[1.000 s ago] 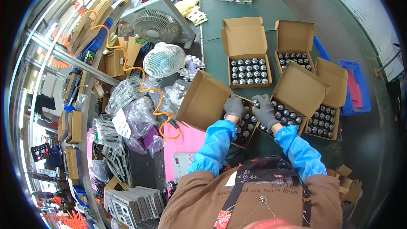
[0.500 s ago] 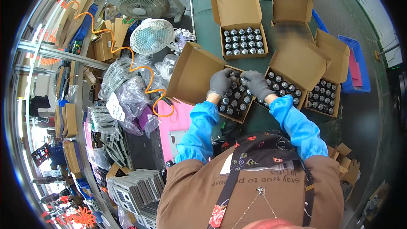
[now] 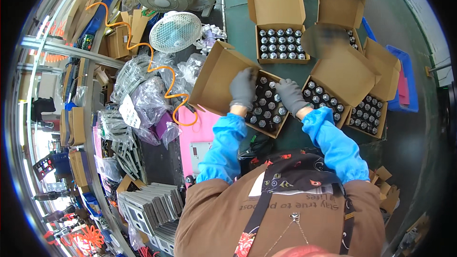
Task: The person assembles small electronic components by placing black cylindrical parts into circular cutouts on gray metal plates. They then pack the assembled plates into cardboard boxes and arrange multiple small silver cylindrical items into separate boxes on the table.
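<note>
An open cardboard box (image 3: pixel 272 132) with rows of metal hex-headed, dark-bodied parts (image 3: pixel 267 114) lies tilted in front of me. My left hand (image 3: pixel 243 88), in a grey glove, is at its left side by the hinge of the raised lid (image 3: pixel 213 77). Its fingers are closed against the cardboard there. On the opposite side my right hand (image 3: pixel 291 96), gloved too, has its fingers curled at the far right rim of the same box. No loose part shows in either hand; the undersides of the fingers are hidden.
More open boxes of the same parts stand on the green table, one far box (image 3: pixel 282 43) and others at right (image 3: pixel 350 78). A blue bin (image 3: pixel 404 100) is beyond. To the left are a white fan (image 3: pixel 175 32), an orange coiled hose (image 3: pixel 190 123), bagged parts and stacked grey panels (image 3: pixel 150 209).
My hands were together over the far end of the box, fingers at a part. They have since moved apart, the left to the lid side, the right to the right rim.
</note>
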The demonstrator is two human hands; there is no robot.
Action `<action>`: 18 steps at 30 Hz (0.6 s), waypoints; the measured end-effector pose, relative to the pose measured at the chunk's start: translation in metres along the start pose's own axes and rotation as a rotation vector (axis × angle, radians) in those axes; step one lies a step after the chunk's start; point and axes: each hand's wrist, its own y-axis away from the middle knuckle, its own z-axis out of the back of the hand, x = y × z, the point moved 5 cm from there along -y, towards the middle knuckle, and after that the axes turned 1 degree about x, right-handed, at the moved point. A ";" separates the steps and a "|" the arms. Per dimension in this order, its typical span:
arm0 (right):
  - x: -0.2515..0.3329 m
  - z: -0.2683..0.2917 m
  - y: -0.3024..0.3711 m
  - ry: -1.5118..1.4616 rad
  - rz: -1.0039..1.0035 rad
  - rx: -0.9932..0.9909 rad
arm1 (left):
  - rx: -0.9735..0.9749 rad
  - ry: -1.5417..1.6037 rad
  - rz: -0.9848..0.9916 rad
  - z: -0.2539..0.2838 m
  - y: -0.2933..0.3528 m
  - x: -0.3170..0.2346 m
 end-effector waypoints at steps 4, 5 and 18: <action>0.019 0.040 -0.006 0.031 0.148 -0.131 | 0.305 -0.331 -0.147 0.008 0.014 -0.004; 0.028 0.047 -0.011 -0.015 0.192 -0.195 | 0.366 -0.410 -0.190 0.000 0.027 -0.008; 0.039 0.005 -0.056 0.047 0.160 0.002 | 0.359 -0.469 -0.051 -0.051 0.033 -0.009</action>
